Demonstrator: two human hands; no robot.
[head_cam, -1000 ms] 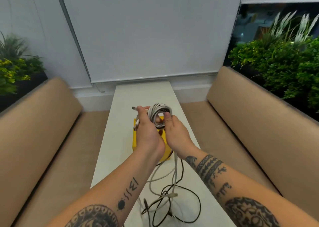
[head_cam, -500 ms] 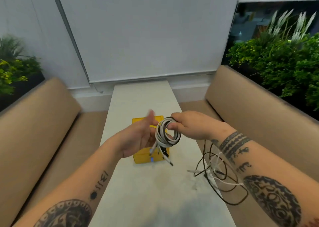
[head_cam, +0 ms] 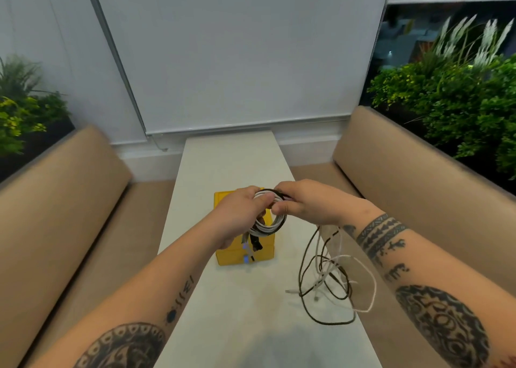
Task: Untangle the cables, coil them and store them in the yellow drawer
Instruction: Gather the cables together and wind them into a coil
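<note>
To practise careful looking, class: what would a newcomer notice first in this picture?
Two tattooed arms meet mid-frame, the left hand and right hand gripping a coil of white and black cable over the yellow drawer on the white table. Loose tangled cables trail from the right hand onto the table's right side.

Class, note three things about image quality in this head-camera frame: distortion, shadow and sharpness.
Head view: the side edges of the roller blind lean inward toward the bottom, a wide-angle effect. Head view: soft, even light, one faint shadow on the table near the bottom edge. Head view: left hand, right hand and cable coil look slightly blurred.
</note>
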